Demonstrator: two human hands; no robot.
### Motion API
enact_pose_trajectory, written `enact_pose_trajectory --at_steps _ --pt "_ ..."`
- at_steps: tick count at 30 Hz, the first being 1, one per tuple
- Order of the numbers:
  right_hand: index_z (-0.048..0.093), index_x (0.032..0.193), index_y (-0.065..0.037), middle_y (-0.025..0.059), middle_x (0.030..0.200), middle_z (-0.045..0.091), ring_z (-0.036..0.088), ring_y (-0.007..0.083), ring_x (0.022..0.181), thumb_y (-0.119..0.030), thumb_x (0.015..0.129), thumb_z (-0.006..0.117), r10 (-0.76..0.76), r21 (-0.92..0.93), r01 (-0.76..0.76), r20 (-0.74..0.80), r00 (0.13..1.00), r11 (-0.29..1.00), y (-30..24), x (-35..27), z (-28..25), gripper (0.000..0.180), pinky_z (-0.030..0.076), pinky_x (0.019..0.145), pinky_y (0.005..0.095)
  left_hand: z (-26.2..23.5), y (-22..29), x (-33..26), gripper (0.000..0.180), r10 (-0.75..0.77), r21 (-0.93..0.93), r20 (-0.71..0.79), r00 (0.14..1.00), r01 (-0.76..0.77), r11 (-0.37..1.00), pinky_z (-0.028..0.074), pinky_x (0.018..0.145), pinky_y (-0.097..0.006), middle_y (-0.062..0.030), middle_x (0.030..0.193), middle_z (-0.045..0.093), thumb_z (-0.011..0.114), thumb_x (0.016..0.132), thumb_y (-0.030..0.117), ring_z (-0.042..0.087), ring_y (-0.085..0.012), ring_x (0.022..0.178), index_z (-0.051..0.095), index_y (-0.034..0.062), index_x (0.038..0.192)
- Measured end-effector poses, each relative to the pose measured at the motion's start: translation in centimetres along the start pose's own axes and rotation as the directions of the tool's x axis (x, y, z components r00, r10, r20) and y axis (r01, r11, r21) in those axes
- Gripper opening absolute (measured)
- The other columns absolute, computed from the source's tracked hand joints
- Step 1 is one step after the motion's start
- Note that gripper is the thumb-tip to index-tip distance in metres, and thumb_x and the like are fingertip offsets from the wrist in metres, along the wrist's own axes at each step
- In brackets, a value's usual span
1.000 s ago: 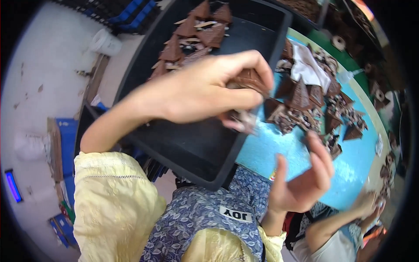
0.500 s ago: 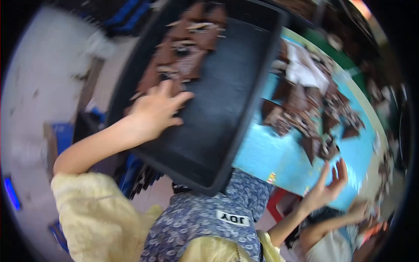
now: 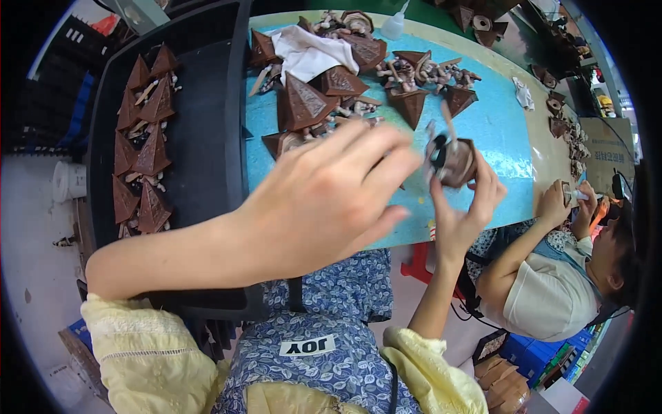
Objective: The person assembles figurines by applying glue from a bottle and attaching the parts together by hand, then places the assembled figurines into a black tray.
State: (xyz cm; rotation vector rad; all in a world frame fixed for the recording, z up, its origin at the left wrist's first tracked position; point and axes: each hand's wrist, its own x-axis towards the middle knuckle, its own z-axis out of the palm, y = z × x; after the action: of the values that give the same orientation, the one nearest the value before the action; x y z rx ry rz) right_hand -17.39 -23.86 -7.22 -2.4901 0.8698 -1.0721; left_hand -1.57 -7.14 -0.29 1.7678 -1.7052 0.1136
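My right hand (image 3: 469, 210) holds a brown faceted ornament (image 3: 458, 164) between thumb and fingers, above the near side of the blue tabletop (image 3: 496, 148). The ornament's cup-like side faces up, and pale and black bits stick out of it, blurred. My left hand (image 3: 338, 186) reaches across from the left, fingers apart and empty, with its tips just short of that ornament. Beyond it lie several brown pointed ornaments (image 3: 303, 103) with pale stalk-like pieces, some partly hidden by my left hand. More of them (image 3: 153, 155) stand in two rows inside the black tray (image 3: 238, 103).
A white cloth (image 3: 310, 54) lies over part of the heap. At the table's far edge stands a small white squeeze bottle (image 3: 394, 26). To my right a co-worker (image 3: 552, 293) sits handling a small piece, near a cardboard box (image 3: 607, 152). A red stool (image 3: 417, 265) is under the table.
My left hand has left the row of ornaments in the tray and moved right over the table. The right hand, empty before, now holds an ornament. The view has turned to the right.
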Motion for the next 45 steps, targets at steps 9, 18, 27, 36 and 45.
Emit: enact_pose_trajectory --at_steps 9,18,27,36,45 --pt "0.061 0.110 0.001 0.0183 0.127 0.052 0.054 0.0312 0.111 -0.001 0.065 0.074 0.007 0.556 0.080 -0.152 0.988 0.827 -5.4 -0.5 -1.0 0.047 0.046 0.094 0.0388 0.9 -1.2 3.2 0.038 -0.278 -0.746 0.648 0.709 0.664 -0.044 0.047 0.068 -0.022 -0.0062 0.101 0.066 0.055 0.096 0.035 0.058 -0.0056 0.084 0.061 -0.0003 0.109" --pt "0.058 0.108 0.004 0.0080 0.102 0.062 0.059 0.0164 0.094 -0.021 0.092 0.057 0.154 0.741 -0.148 0.062 0.986 0.655 -9.6 -1.5 2.9 0.030 0.046 0.085 0.0282 2.7 -0.6 0.6 0.047 -0.675 -0.936 0.280 0.682 0.349 -0.035 0.045 0.091 -0.031 -0.0097 0.110 0.062 0.036 0.101 0.041 0.058 -0.0145 0.100 0.057 0.0010 0.112" --pt "0.058 0.109 0.002 0.0093 0.100 0.061 0.059 0.0157 0.091 -0.001 0.085 0.059 0.102 0.465 -0.088 -0.005 0.995 0.881 -9.7 -0.5 3.2 0.024 0.045 0.084 0.0275 1.9 2.0 -1.1 0.055 -0.763 -0.939 0.179 0.621 0.339 0.056 0.041 0.100 -0.039 -0.0148 0.130 0.048 0.030 0.101 0.049 0.048 -0.0204 0.120 0.038 0.0030 0.131" --pt "0.048 0.118 0.004 0.0098 0.101 0.059 0.057 0.0147 0.088 -0.004 0.089 0.056 0.332 0.839 -0.337 0.202 0.921 0.426 -9.7 -1.2 -0.4 0.031 0.047 0.080 0.0276 0.7 0.2 -0.2 0.041 -0.717 -0.910 0.412 0.562 0.205 -0.362 0.047 0.096 -0.043 -0.0190 0.116 0.061 0.028 0.101 0.041 0.058 -0.0303 0.113 0.050 0.0071 0.106" --pt "0.052 0.111 0.005 0.0124 0.094 0.065 0.063 0.0141 0.069 -0.011 0.096 0.053 0.128 0.712 -0.680 0.701 0.702 -0.174 -11.7 -1.4 -0.8 0.022 0.052 0.061 0.0236 2.0 0.1 -0.8 0.047 -0.577 -0.794 0.585 0.569 0.257 -0.551 0.048 0.096 -0.044 -0.0216 0.122 0.058 0.027 0.100 0.048 0.056 -0.0334 0.116 0.050 0.0077 0.107"
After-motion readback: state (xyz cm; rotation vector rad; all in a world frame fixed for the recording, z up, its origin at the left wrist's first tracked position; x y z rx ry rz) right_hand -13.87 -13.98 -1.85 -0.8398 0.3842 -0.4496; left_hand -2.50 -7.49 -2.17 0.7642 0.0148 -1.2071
